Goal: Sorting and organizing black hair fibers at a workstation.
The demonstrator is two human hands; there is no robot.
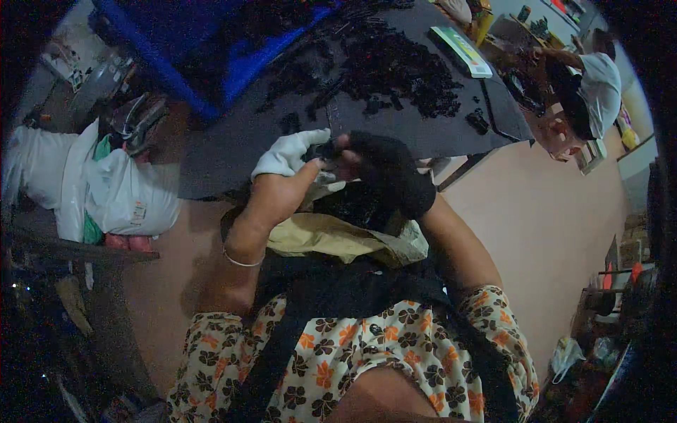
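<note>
Pinched together on a small black part (326, 150), left hand (285, 185) and right hand (384, 173) (gloved); easily dropped among lap cloth (331, 236).

Dark grey desk (233, 158) carries scattered heaps of small black parts (395, 67). A flat green-and-white box (462, 51) lies at far right. Blue sheet (240, 63) at far left.

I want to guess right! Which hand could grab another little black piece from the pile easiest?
Probably the right hand: its black glove sits nearer the pile of black pieces. The left hand is pinching the small black piece they share.
</note>
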